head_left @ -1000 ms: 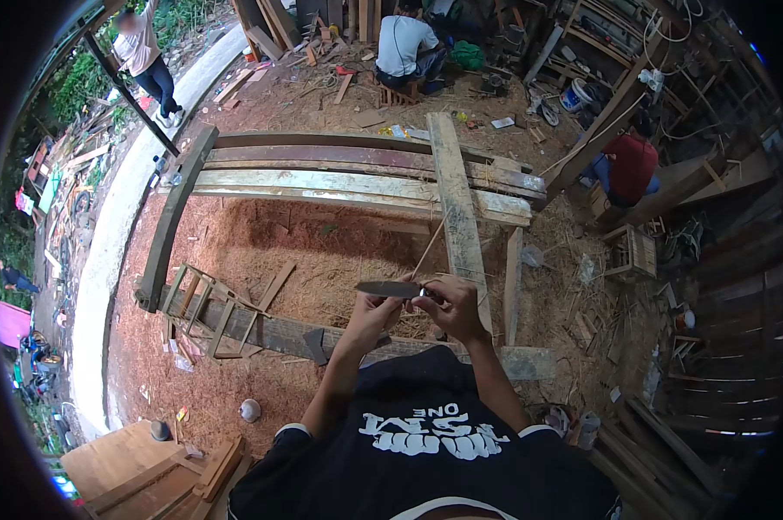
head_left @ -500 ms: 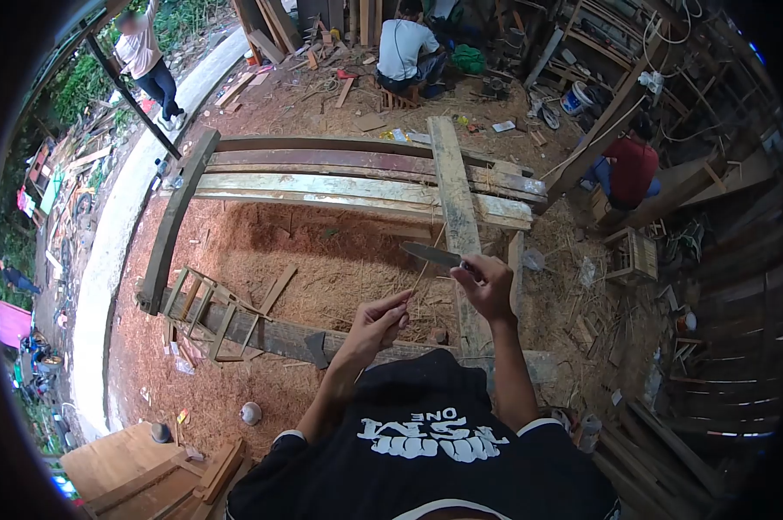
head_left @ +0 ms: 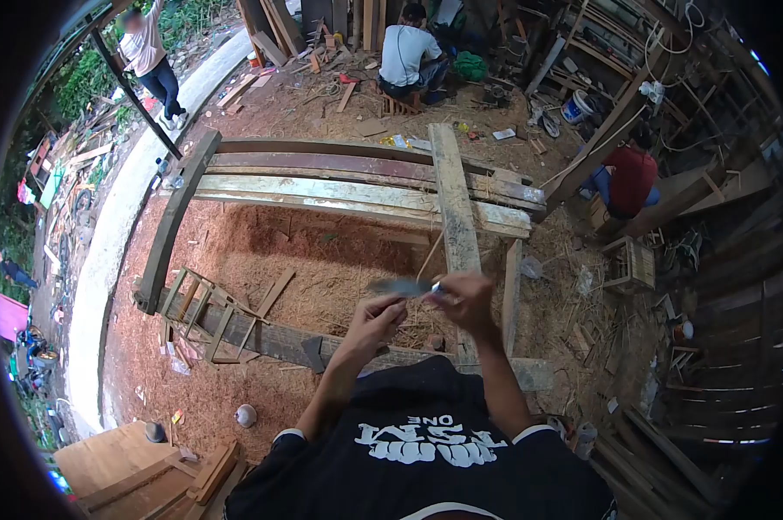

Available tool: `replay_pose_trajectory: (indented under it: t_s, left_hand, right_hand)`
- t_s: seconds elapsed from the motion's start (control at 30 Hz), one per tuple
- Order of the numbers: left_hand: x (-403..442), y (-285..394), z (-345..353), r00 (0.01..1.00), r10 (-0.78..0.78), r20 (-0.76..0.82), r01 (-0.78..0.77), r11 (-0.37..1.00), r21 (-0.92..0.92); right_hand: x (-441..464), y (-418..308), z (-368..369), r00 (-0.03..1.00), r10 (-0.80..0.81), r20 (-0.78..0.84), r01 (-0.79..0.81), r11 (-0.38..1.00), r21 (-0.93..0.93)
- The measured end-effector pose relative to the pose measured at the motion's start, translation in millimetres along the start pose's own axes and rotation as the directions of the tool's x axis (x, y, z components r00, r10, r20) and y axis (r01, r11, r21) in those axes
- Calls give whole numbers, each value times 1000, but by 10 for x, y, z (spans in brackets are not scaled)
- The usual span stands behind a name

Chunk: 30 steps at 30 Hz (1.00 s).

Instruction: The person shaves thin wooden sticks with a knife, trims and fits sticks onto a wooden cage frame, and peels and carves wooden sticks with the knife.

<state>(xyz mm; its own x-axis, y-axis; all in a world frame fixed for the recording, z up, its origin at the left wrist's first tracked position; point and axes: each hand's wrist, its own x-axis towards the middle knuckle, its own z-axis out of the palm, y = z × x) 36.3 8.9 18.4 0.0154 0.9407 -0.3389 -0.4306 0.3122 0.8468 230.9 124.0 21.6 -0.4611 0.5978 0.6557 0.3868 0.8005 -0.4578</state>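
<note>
My right hand is closed around the handle of a knife. The blade points left and is blurred by motion, just above my left hand. Between the pinched fingers of my left hand is a thin wooden stick, slanting up and away past the blade toward an upright plank. Whether the blade touches the stick I cannot tell. Beyond both hands a worn plank lies across several long boards.
Long painted boards rest on a timber frame. A small wooden frame leans at the left beam, beside a dark axe-like head. Shavings cover the ground. One person sits at the back, another at the right, a third stands far left.
My right hand has come down and left with the knife, bringing the blade close over my left hand. My left hand has barely moved and still pinches the stick.
</note>
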Motion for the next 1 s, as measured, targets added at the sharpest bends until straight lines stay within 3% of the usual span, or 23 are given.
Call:
replay_pose_trajectory:
  t_s: [0.03, 0.1, 0.17, 0.2, 0.3, 0.37, 0.4, 0.43, 0.47, 0.57, 0.67, 0.8, 0.9, 0.93, 1.0]
  left_hand:
    - [-35, -1, -86, 999, 17, 45, -17, 1000, -6]
    - [-138, -28, -187, 997, 16, 71, -17, 1000, 7]
    - [-209, -37, -237, 999, -11, 38, 9, 999, 43]
    - [-182, -2, -197, 998, 55, -25, -52, 994, 100]
    - [52, -33, -312, 977, 211, 15, -203, 913, 354]
    - [143, 84, -357, 947, 305, 99, -298, 723, 623]
    - [191, 149, -368, 914, 368, 170, -364, 564, 741]
    - [229, 222, -360, 875, 413, 254, -418, 380, 825]
    - [220, 287, -325, 918, 356, 176, -299, 329, 896]
    - [245, 492, -274, 885, 414, 213, -271, 86, 959]
    - [329, 491, -328, 820, 494, 291, -340, 11, 940]
    - [402, 562, -204, 787, 476, 394, -390, -111, 914]
    - [417, 632, -86, 713, 581, 393, -385, -144, 912]
    - [409, 643, -34, 671, 645, 365, -354, -154, 923]
    - [478, 591, -42, 588, 743, 318, -304, -162, 939]
  right_hand:
    - [3, 185, -53, 991, 35, -128, -38, 999, -25]
    - [-58, 581, -313, 917, 348, -193, -374, 920, -118]
    - [-162, 874, -480, 911, 322, -259, -384, 891, -243]
    - [-151, 793, -506, 889, 389, -239, -435, 882, -182]
    - [-48, 365, -503, 828, 526, -195, -528, 848, 45]
    - [22, 148, -310, 802, 555, -222, -494, 824, 276]
    - [28, 107, -285, 792, 599, -117, -576, 797, 183]
    - [-5, 133, -246, 784, 621, -18, -602, 766, 226]
    - [-48, 195, -197, 771, 631, 79, -627, 733, 262]
    - [-104, 222, -211, 734, 579, 354, -678, 604, 418]
    - [-229, 159, -191, 683, 499, 534, -731, 448, 516]
    - [-320, 73, 41, 648, 503, 573, -759, 494, 424]
    - [-399, -29, 147, 591, 532, 606, -806, 365, 466]
    - [-367, -114, 164, 650, 528, 547, -748, 320, 581]
    - [-362, -226, 236, 643, 570, 512, -711, 195, 676]
